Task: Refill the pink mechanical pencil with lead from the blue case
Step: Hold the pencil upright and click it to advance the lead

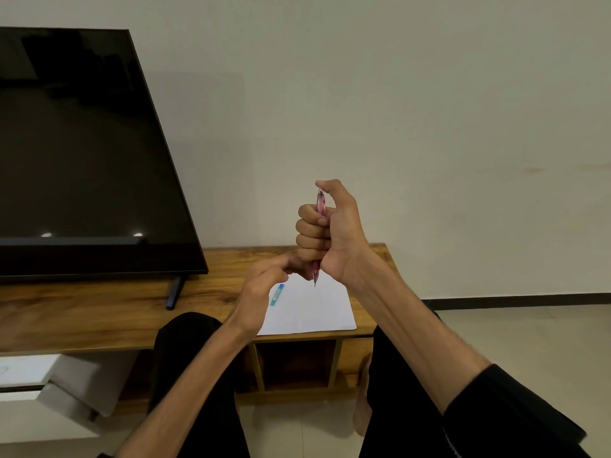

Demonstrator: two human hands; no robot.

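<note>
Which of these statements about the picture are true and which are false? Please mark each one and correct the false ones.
1. The right hand grips the pink translucent mechanical pencil upright, tip down. True.
2. The small blue rectangular lead case is held in the left hand. False: it lies on the white paper sheet.
3. The white paper sheet lies on the wooden table. True.
4. The black flat screen shows a bright picture. False: it is dark.
5. The right thumb rests at the pencil's top end. True.
</note>
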